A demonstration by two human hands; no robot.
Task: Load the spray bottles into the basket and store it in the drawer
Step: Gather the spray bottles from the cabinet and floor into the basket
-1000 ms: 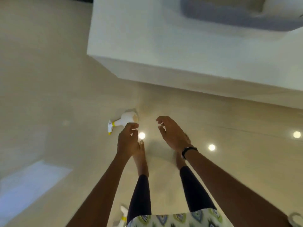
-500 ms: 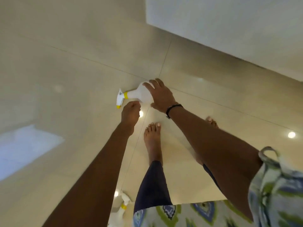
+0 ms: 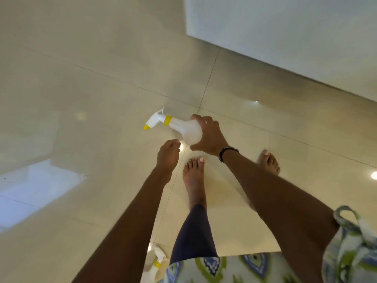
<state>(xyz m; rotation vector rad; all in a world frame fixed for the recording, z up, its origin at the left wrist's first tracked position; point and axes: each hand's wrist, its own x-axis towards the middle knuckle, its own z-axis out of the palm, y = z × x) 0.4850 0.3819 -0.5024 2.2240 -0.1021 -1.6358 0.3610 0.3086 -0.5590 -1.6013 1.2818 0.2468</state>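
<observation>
A white spray bottle [image 3: 179, 127] with a yellow collar and yellow nozzle tip is held sideways above the glossy tiled floor, nozzle pointing left. My right hand [image 3: 210, 135] is wrapped around its round body. My left hand [image 3: 168, 155] hovers just below and left of it, fingers loosely curled, holding nothing. A second white spray bottle [image 3: 156, 262] with a yellow collar shows at the bottom edge, partly hidden behind my patterned clothing. No basket or drawer is in view.
A white cabinet or counter block [image 3: 285, 37] fills the upper right, its base meeting the floor. My bare feet [image 3: 193, 174] stand on the beige tiles [image 3: 81, 99] right under the hands. A bright window reflection lies on the floor at left.
My right hand has closed around the spray bottle and lifted it off the floor. The left hand stays just below it. The view has tilted further down.
</observation>
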